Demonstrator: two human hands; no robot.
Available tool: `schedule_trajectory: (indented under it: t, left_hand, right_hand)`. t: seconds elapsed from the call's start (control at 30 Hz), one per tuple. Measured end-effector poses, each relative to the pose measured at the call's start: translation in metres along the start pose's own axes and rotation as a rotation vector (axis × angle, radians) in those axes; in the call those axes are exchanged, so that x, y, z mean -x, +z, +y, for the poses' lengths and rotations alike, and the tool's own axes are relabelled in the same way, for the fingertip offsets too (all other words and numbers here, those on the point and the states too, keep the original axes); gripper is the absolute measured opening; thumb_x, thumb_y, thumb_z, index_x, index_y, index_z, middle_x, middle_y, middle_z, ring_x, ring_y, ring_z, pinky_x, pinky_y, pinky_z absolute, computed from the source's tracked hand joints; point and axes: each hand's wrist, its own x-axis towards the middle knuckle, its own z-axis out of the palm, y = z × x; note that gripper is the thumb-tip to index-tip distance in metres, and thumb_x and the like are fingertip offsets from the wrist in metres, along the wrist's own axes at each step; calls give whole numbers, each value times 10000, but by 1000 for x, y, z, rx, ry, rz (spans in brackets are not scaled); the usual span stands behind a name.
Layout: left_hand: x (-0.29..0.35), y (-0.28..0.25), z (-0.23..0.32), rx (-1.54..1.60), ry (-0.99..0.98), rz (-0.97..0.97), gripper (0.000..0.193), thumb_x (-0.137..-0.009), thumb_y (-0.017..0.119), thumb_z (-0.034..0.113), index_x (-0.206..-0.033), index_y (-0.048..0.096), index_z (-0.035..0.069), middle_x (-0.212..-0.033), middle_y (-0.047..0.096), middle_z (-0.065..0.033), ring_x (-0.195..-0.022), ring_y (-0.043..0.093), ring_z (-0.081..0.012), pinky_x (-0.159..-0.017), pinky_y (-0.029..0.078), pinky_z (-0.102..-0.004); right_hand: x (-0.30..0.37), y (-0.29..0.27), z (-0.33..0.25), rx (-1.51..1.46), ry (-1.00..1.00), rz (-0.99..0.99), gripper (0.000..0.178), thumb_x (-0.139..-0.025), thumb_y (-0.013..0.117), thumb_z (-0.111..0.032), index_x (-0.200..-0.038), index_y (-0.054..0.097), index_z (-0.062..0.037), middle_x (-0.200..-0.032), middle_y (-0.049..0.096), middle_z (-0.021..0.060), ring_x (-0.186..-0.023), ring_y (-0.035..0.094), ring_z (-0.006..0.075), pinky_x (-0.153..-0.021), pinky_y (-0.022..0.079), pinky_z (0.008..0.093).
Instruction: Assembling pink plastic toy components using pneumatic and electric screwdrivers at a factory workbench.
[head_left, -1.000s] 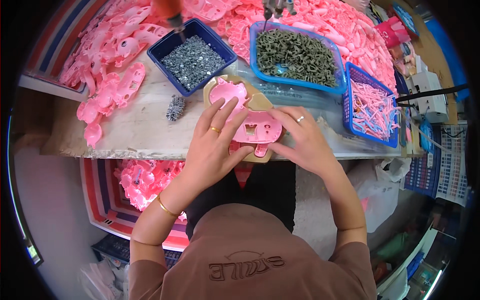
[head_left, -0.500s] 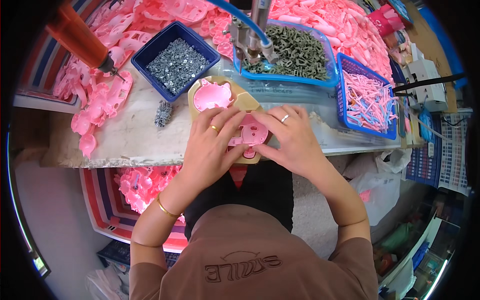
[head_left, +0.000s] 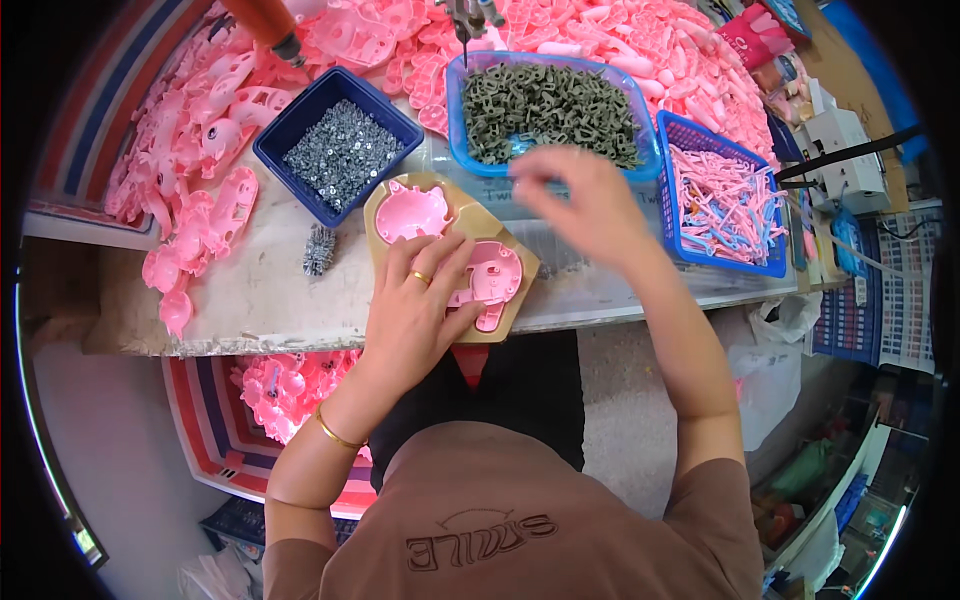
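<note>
A tan jig (head_left: 468,213) sits at the front of the bench, with two pink plastic shells in its hollows. The upper-left shell (head_left: 410,213) is a rounded animal shape; the right shell (head_left: 497,272) has small holes and posts. My left hand (head_left: 415,305) lies over the jig between them, fingers stretched out and partly covering the shells. Slightly blurred, my right hand (head_left: 590,205) is raised by the near edge of a light-blue tray (head_left: 652,135) of dark green plastic clips (head_left: 550,105). Its thumb and fingers are apart, with nothing visible in them.
A navy tray (head_left: 272,155) holds small metal screws (head_left: 345,150); a small spiky clump of metal pieces (head_left: 319,250) lies nearby. At right, a blue basket (head_left: 672,195) holds pink and blue sticks (head_left: 725,205). Pink parts (head_left: 215,225) pile up behind. An orange power screwdriver (head_left: 265,28) hangs overhead.
My right hand has left the jig and moved up and right toward the clip tray. My left hand stays on the jig. The hanging screwdriver appears higher and farther right in view.
</note>
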Motion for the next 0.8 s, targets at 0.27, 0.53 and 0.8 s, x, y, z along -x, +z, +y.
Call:
schedule_trajectory:
  t: [0.27, 0.53, 0.8]
  left_hand:
    - [1, 0, 2, -23, 11, 0, 601, -791, 749, 262, -1318, 563, 41, -1333, 531, -97, -1199, 462, -334, -1036, 412, -456]
    - [-24, -17, 7, 49, -6, 46, 575, -825, 752, 224, -1330, 558, 28, -1230, 603, -151, -1142, 526, -360, -986, 438, -444]
    - [-41, 6, 19, 465, -54, 110, 375, -876, 695, 41, -1245, 635, 10, -980, 712, -146, -838, 695, -271, -775, 539, -353]
  right_hand:
    - [-81, 34, 46, 175, -76, 159, 181, -875, 668, -131, -1040, 677, -59, -850, 667, 92, -785, 656, 220, -725, 522, 351]
    - [-48, -24, 26, -395, 171, -72, 123, -887, 666, -114, -946, 679, -7, -793, 686, 39, -723, 644, 100, -661, 516, 265]
    - [26, -26, -24, -507, 115, -247, 214, -904, 692, -179, -994, 701, 15, -821, 706, 69, -770, 659, 109, -712, 529, 288]
